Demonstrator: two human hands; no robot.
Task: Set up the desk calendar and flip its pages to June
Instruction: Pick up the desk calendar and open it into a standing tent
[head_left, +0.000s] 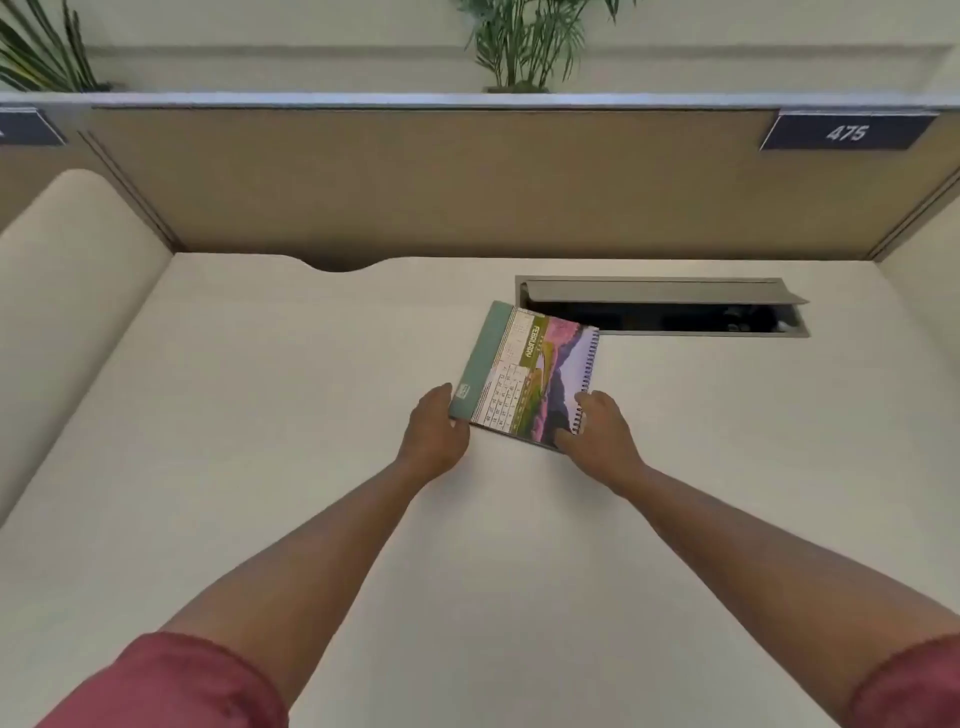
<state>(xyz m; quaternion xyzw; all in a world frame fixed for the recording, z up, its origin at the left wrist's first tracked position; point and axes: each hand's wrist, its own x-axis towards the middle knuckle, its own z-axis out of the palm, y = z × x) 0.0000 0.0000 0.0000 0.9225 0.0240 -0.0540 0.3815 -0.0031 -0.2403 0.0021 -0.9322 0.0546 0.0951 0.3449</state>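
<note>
The spiral-bound desk calendar (527, 371) lies nearly flat on the white desk (260, 415), turned sideways, with its spiral on the right edge. The page facing up reads February, with a purple and green landscape picture. A green cardboard base shows along its left edge. My left hand (436, 434) grips the near left corner at the green base. My right hand (597, 431) holds the near right corner by the spiral, fingers on the page.
An open cable hatch (660, 306) with a raised grey lid sits in the desk just behind and right of the calendar. A tan partition (467, 182) with a sign reading 475 closes the back. Plants stand beyond it.
</note>
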